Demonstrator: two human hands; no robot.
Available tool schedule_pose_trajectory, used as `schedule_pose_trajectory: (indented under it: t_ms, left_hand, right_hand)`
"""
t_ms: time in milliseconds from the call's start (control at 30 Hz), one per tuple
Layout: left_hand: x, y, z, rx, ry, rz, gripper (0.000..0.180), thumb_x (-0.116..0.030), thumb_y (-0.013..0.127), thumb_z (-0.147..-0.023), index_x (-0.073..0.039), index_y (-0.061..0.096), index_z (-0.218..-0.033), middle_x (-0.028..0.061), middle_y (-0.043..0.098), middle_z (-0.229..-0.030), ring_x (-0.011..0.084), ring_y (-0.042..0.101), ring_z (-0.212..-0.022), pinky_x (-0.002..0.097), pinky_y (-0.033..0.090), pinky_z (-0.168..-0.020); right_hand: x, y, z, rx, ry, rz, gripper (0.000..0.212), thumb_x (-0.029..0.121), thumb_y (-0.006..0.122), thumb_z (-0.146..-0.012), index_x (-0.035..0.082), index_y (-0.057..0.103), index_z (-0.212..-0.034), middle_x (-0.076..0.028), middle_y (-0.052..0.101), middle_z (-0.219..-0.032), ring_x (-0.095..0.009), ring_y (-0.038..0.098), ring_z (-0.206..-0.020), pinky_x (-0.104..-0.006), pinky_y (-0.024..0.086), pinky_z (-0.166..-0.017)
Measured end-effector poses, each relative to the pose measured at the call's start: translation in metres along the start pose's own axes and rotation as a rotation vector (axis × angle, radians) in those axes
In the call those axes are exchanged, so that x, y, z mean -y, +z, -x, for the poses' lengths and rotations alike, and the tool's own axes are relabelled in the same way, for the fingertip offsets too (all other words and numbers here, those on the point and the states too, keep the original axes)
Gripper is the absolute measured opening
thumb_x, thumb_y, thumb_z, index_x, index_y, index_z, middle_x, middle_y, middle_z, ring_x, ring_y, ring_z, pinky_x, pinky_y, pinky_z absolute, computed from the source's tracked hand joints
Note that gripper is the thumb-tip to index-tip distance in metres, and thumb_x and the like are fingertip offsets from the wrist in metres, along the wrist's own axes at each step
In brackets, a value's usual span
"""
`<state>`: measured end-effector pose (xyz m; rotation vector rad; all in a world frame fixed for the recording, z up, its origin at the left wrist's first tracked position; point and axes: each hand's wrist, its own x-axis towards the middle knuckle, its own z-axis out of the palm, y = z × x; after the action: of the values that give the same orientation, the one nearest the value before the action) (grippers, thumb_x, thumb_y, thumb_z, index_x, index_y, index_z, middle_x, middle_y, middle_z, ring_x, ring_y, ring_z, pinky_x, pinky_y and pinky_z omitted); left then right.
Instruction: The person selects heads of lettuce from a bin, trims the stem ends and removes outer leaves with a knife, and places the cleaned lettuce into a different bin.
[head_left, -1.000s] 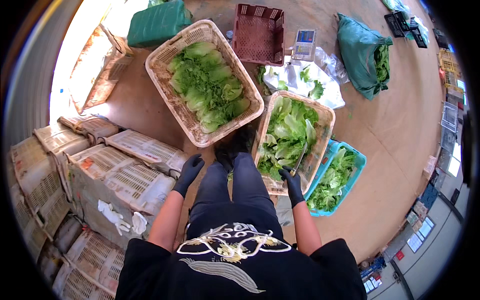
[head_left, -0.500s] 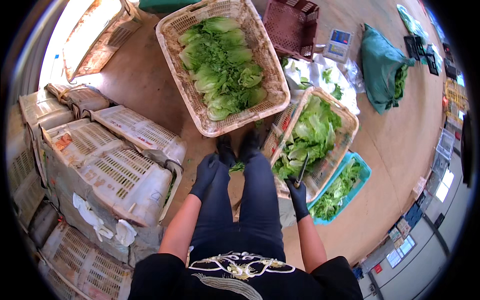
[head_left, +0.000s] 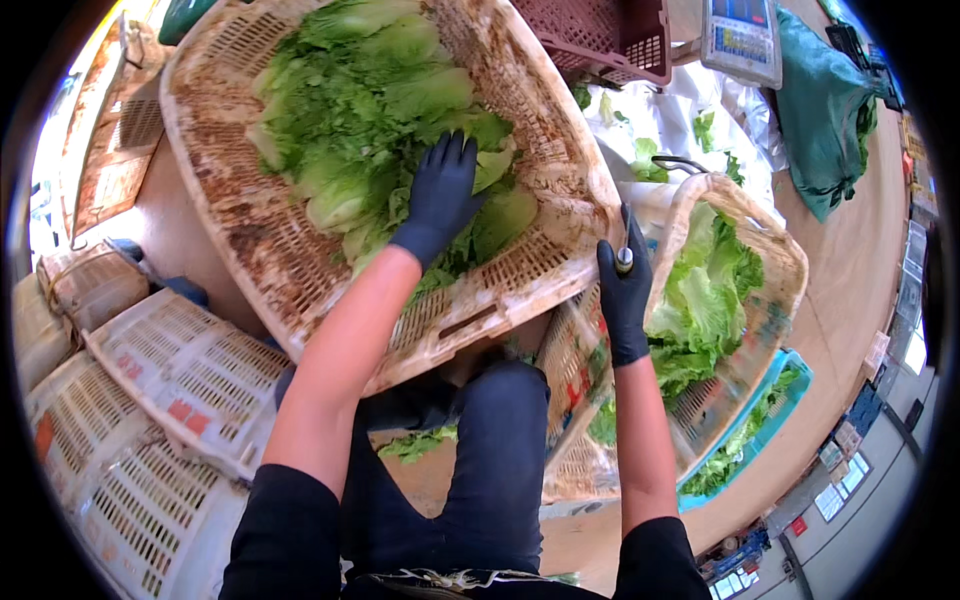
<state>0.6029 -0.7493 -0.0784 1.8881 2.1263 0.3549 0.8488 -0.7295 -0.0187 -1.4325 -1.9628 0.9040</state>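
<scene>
Heads of green lettuce lie packed in a large, dirt-stained white basket in front of me. Over the lettuce at the basket's near right part is my left hand, in a dark glove, fingers extended onto the leaves. Whether it grips a head is not visible. My right hand, also gloved, is closed around a knife beside the basket's right rim. The knife's blade points away from me. Right of that hand, a smaller white basket contains loose lettuce leaves.
Stacked white crates stand on the left. A teal crate with leaves is at the right. Farther off are a maroon crate, a scale, white plastic sheeting and a green sack. Leaf scraps lie between my legs.
I have leaned toward the large basket, which now looks nearer. My left hand has gone from my knee onto the lettuce. My right hand has moved with the knife to the basket's right rim.
</scene>
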Motion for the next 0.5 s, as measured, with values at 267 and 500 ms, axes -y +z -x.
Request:
schedule_pose_trajectory:
  t_ms: [267,500]
  left_hand:
    - [0.024,0.116,-0.032,0.24,0.209,-0.322,0.041,-0.021,0.058,-0.072,-0.008,0.05,-0.11,0.0143,0.045,-0.12,0.0309,0.05,-0.097,0.0416,0.041,-0.08]
    - [0.028,0.033,0.072,0.462,0.242,-0.254,0.041,-0.014,0.058,-0.066,-0.006,0.052,-0.105,0.0138,0.055,-0.099,0.0293,0.054,-0.083,0.0388,0.044,-0.073]
  right_hand:
    - [-0.035,0.019,-0.01,0.025,-0.076,-0.012,0.051,0.0,0.056,-0.071,0.001,0.043,-0.12,-0.016,0.049,-0.118,-0.029,0.048,-0.107,-0.0353,0.036,-0.091]
    - [-0.058,0.001,-0.004,0.018,-0.052,-0.083,0.054,0.0,0.057,-0.069,0.002,0.043,-0.121,-0.015,0.048,-0.119,-0.03,0.046,-0.109,-0.036,0.035,-0.092]
